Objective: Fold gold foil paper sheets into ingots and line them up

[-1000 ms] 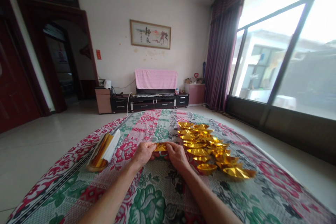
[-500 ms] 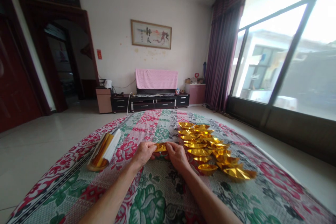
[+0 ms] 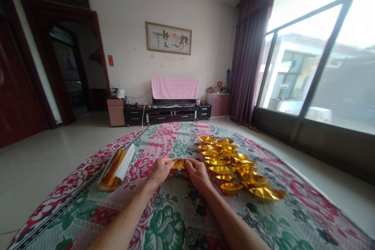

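Between my two hands is a small folded piece of gold foil paper (image 3: 179, 164), held level above the cloth. My left hand (image 3: 160, 171) pinches its left end, thumb on top. At the other end, my right hand (image 3: 198, 172) grips it the same way; the fingers underneath are mostly hidden. Just right of my right hand stand several folded gold paper ingots (image 3: 223, 170) in rough rows, some overlapping. Farther left lies a stack of gold and white paper sheets (image 3: 117, 168), curled up at its sides.
A flowered cloth (image 3: 166, 226) in red, green and grey covers the round table. Beyond its far edge, a low black TV cabinet (image 3: 172, 116) lines the wall, with a pink cloth (image 3: 175, 88) draped above it. A large window (image 3: 310, 74) is on the right.
Hardly anything differs: both hands keep hold of the gold foil paper in the same place, with only a very slight shift of the paper and fingers.
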Action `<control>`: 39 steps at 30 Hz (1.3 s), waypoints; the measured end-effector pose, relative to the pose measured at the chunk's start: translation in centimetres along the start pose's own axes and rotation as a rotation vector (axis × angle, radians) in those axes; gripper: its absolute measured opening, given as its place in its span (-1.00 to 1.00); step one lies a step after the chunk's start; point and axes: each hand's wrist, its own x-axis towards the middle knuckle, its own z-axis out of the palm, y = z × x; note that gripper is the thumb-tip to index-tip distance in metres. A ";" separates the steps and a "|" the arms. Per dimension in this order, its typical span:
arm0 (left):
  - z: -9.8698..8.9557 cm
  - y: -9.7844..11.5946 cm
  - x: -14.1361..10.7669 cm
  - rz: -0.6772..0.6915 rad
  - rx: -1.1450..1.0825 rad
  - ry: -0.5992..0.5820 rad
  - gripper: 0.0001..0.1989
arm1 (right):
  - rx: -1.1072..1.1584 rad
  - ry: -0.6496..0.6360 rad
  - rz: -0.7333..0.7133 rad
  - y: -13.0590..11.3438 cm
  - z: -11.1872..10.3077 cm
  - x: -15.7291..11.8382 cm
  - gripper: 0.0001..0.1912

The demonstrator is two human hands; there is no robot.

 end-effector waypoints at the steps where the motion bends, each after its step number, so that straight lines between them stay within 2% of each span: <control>1: 0.0 -0.1 0.1 -0.002 0.000 0.010 -0.73 | -0.003 -0.004 -0.003 0.1 0.0 0.0 -0.58; 9: 0.1 -0.3 0.2 -0.001 -0.009 -0.018 -0.75 | 0.038 -0.010 -0.001 0.6 0.1 0.2 -0.54; 16: 0.2 0.1 -0.1 -0.017 -0.036 0.007 -0.77 | 0.040 -0.036 -0.001 0.1 0.1 0.0 -0.56; 32: -0.3 0.7 -0.3 -0.029 -0.031 -0.008 -0.70 | 0.049 -0.027 0.019 -0.2 0.0 0.0 -0.57; 39: -0.7 0.9 -0.3 -0.091 -0.004 -0.030 -0.64 | 0.109 -0.064 0.059 -0.4 -0.3 0.0 -0.43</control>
